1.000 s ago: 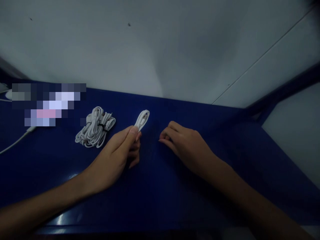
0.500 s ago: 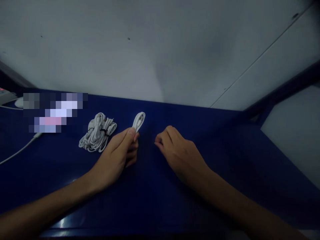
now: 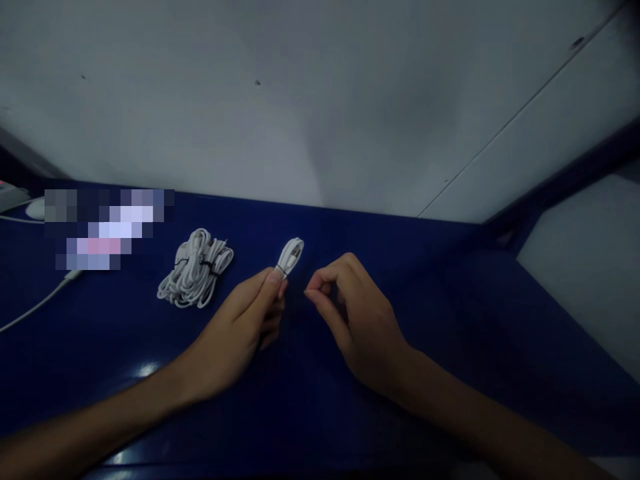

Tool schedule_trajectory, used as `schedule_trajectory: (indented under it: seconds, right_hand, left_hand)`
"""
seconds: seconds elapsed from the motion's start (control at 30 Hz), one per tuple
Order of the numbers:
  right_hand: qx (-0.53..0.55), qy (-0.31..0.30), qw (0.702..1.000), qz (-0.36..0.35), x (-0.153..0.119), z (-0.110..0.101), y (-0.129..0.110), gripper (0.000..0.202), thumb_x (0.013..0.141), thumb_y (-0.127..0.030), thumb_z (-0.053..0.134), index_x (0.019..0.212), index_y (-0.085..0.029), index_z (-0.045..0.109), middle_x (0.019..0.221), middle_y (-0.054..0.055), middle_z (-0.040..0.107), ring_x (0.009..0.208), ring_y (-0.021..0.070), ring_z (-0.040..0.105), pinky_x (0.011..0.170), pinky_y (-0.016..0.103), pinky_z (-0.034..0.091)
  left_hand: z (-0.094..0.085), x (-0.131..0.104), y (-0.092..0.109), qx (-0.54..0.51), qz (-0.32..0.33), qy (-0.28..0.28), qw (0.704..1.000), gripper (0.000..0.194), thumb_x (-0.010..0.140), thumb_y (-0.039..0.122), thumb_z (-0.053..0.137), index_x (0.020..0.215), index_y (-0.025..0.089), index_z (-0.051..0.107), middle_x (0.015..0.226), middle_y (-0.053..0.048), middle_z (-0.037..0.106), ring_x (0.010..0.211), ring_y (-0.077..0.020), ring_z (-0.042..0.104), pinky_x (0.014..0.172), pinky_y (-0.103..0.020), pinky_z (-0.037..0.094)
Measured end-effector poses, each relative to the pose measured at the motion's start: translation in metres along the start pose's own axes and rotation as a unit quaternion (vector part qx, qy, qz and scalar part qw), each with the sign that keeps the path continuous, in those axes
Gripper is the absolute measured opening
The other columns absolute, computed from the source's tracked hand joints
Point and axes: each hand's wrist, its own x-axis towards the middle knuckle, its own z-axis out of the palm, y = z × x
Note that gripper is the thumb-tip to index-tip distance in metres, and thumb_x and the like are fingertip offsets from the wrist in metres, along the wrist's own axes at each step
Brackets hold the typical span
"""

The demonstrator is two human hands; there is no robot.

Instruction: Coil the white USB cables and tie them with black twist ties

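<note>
My left hand [image 3: 250, 317] is closed on a white USB cable [image 3: 293, 252] wound into a small coil. The coil's looped end and a metal plug stick out past my thumb, and a thin black tie [image 3: 282, 269] shows just above the thumb tip. Close by on the right is my right hand [image 3: 357, 313], thumb and forefinger tips pressed together in a pinch, apart from the coil. Whatever sits between those fingertips, if anything, is too small to make out. Left of my left hand lies a pile of coiled white cables [image 3: 193, 270], with black ties around them.
All this is over a glossy blue table [image 3: 300, 427]. At the left, a blurred-out bright object [image 3: 115, 227] has a white cord [image 3: 37, 308] running from it. A pale wall [image 3: 240, 133] rises behind the table.
My left hand has moved slightly right with the cable coil, and the black tie on it now shows. My right hand has turned, showing its thumb and forefinger pinched.
</note>
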Motion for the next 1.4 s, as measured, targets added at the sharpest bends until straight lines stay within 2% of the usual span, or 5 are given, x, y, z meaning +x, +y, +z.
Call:
schedule_trajectory:
  seconds: [0.47,0.63,0.77,0.9,1.4]
  right_hand:
    - [0.057,0.106,0.992,-0.024,-0.011,0.012,0.001,0.012,0.103,-0.015,0.072,0.106,-0.025,0.064,0.088,-0.002,0.058,0.071,0.0147,0.056,0.062,0.030,0.051]
    - [0.104,0.171,0.977,0.071,-0.011,0.008,-0.005,0.043,0.092,-0.027,0.083,0.128,-0.030,0.061,0.126,0.010,0.061,0.103,0.0269,0.064,0.076,0.042,0.062]
    - [0.229,0.099,0.960,0.124,-0.005,-0.002,-0.004,0.065,0.087,-0.026,0.088,0.145,-0.032,0.058,0.143,0.010,0.062,0.121,0.0283,0.065,0.096,0.045,0.063]
    - [0.370,-0.037,0.915,0.155,-0.003,-0.003,-0.004,0.028,0.093,-0.030,0.085,0.119,-0.028,0.075,0.109,0.003,0.076,0.096,0.0221,0.074,0.085,0.039,0.065]
    - [0.430,-0.012,0.882,0.193,-0.007,0.003,-0.009,0.041,0.094,-0.024,0.080,0.131,-0.031,0.064,0.097,0.000,0.068,0.078,0.0165,0.068,0.068,0.031,0.063]
  left_hand:
    - [0.007,-0.017,0.003,0.021,-0.034,-0.108,0.993,0.043,0.112,0.058,0.049,0.086,0.023,0.050,0.073,0.005,0.035,0.063,-0.0137,0.030,0.056,-0.026,0.035]
    - [0.005,-0.011,-0.006,-0.081,-0.039,-0.172,0.981,0.045,0.112,0.054,0.049,0.080,0.023,0.048,0.063,0.007,0.030,0.052,-0.0109,0.022,0.046,-0.024,0.033]
    - [0.002,-0.008,-0.012,-0.138,-0.049,-0.191,0.971,0.042,0.112,0.048,0.049,0.079,0.023,0.049,0.059,0.008,0.029,0.048,-0.0107,0.020,0.041,-0.023,0.030]
    - [-0.001,-0.010,-0.010,-0.157,-0.037,-0.197,0.967,0.043,0.111,0.049,0.047,0.078,0.022,0.051,0.060,0.007,0.029,0.048,-0.0113,0.021,0.040,-0.023,0.031]
    - [0.001,-0.010,-0.007,-0.090,-0.051,-0.175,0.979,0.045,0.108,0.053,0.052,0.075,0.023,0.050,0.059,0.007,0.031,0.047,-0.0119,0.024,0.040,-0.024,0.035]
